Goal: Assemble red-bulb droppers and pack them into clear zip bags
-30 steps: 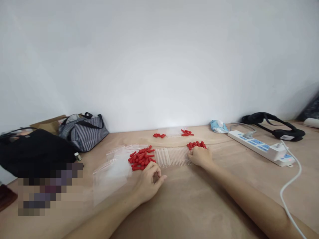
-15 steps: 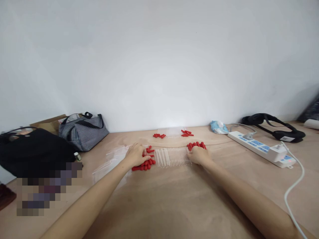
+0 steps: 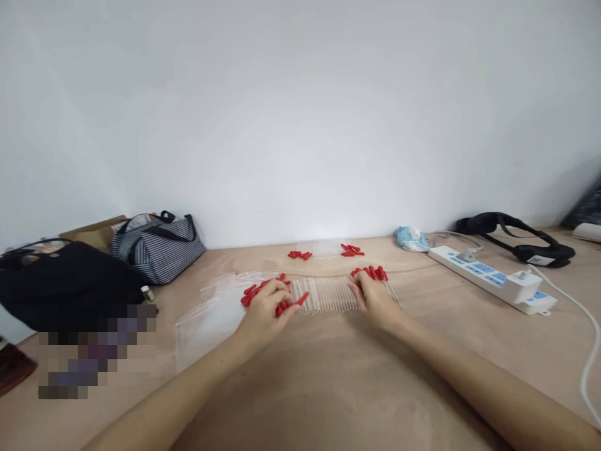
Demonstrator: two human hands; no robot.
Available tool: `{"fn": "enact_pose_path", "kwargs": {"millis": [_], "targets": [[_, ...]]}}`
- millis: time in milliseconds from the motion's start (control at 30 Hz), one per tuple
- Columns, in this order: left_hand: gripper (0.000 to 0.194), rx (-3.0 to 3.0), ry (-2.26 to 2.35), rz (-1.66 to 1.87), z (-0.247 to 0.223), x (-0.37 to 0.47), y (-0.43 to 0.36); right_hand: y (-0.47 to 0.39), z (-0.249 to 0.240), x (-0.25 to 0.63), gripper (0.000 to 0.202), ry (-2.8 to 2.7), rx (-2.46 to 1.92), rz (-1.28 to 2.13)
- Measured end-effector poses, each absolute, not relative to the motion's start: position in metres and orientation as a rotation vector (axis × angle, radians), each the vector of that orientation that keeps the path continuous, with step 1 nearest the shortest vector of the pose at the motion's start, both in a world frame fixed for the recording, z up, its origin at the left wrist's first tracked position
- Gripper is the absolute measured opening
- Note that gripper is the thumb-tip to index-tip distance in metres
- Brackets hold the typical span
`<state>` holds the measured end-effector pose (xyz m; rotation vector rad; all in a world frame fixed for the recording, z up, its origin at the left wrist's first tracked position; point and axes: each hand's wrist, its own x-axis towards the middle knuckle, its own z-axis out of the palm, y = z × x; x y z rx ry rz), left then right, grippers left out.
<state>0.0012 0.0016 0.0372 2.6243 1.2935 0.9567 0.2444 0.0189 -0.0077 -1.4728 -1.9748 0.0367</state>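
Observation:
My left hand (image 3: 267, 308) pinches a small red rubber bulb (image 3: 303, 299) between thumb and finger, tilted over the left end of a row of thin clear tubes (image 3: 328, 295). A heap of red bulbs (image 3: 253, 291) lies around and partly under this hand. At the right end of the row, my right hand (image 3: 377, 300) has its fingers drawn together near the tubes; what they hold, if anything, is hidden. Just past it lie several red bulbs with clear stems (image 3: 378, 274), side by side.
Clear plastic bags (image 3: 206, 319) lie left of the bulbs. Further back are more red bulbs (image 3: 300, 255) and another bag with tubes (image 3: 327, 249). A power strip (image 3: 488, 279), tissue pack (image 3: 412, 238) and black headset (image 3: 521, 241) sit right; a striped bag (image 3: 162, 250) and black bag (image 3: 70, 282) left.
My left hand has moved right and nearer, out of the heap, with one red bulb pinched. My right hand has shifted slightly; stemmed bulbs now show beside it.

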Motion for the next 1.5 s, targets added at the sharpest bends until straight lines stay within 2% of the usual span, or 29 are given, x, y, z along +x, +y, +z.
{"fn": "enact_pose_path", "kwargs": {"millis": [100,233,433,567,767,967,1167,1500], "targets": [[0.007,2.557,1.168,0.787,0.02,0.007,-0.016,0.002,-0.017,0.245,0.014,-2.061,-1.223,0.075],[0.004,2.423,1.24,0.745,0.005,0.011,-0.022,-0.016,-0.022,0.243,0.012,-2.193,-1.126,0.098],[0.026,2.427,1.216,0.687,0.007,0.021,-0.021,-0.025,-0.025,0.238,0.011,-2.274,-1.101,0.104],[0.009,2.424,1.233,0.733,0.0,0.026,-0.018,-0.025,-0.026,0.235,0.014,-2.283,-1.08,0.106],[0.007,2.358,1.295,0.837,-0.003,0.024,-0.017,-0.024,-0.028,0.234,0.027,-2.272,-1.058,0.052],[0.008,2.306,1.286,0.822,-0.005,0.022,-0.014,-0.024,-0.027,0.232,0.026,-2.316,-1.031,0.075],[0.018,2.333,1.151,0.804,-0.004,0.023,-0.014,-0.026,-0.022,0.23,0.024,-2.344,-1.037,0.078],[0.016,2.372,1.151,0.793,-0.002,0.023,-0.018,-0.028,-0.019,0.228,0.02,-2.388,-0.908,0.032]]}}
